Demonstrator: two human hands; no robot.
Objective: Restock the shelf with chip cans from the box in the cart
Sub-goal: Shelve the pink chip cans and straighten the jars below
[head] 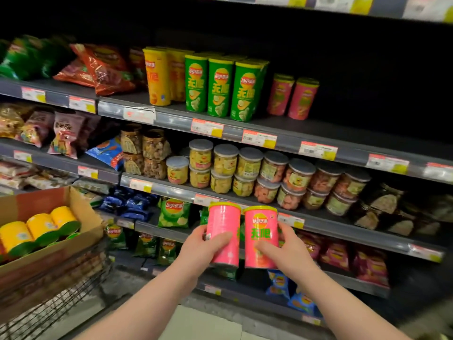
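My left hand (203, 249) grips a pink chip can (224, 227) upright, and my right hand (284, 251) grips a second pink chip can (261, 229) beside it; the two cans almost touch. Both are held in front of the lower shelves. On the upper shelf (343, 133) stand yellow cans (157, 77), green cans (220, 87) and two pink cans (293, 98), with bare shelf to their right. At the left, a cardboard box (81, 209) in the wire cart (61, 298) holds several yellow cans (39, 227) lying on their sides.
Clear snack jars (247, 168) fill the shelf below the cans. Chip bags (103, 67) lie left of the yellow cans, and more bags (172, 213) sit on the lower shelves. Price tags line the shelf edges. The pale floor (201, 325) shows below.
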